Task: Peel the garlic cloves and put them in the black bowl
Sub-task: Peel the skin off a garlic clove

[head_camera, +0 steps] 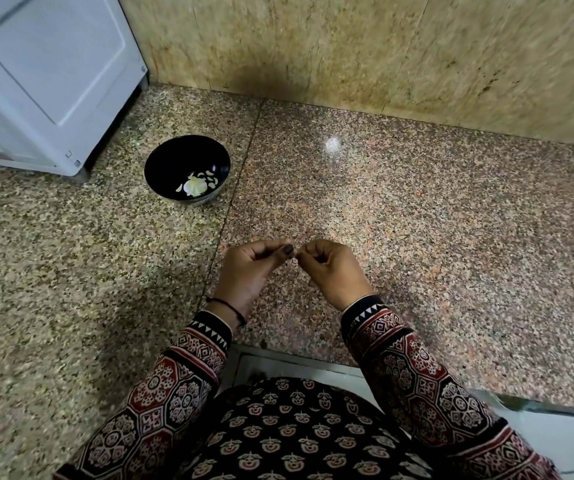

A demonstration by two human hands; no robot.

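Observation:
A black bowl point(161, 168) stands on the granite counter at the left, near a white appliance. Inside it lie a garlic bulb point(195, 186) and several pale peeled cloves point(211, 178). Well in front of the bowl, my left hand point(254, 268) and my right hand point(330, 268) meet above the counter, fingers curled. Their fingertips pinch something very small between them, most likely a garlic clove point(296, 257), which is almost wholly hidden by the fingers.
A white appliance point(43, 74) fills the back left corner. A speckled stone wall point(348, 57) rises behind the counter point(417, 220). The counter's front edge point(313, 358) runs just below my wrists.

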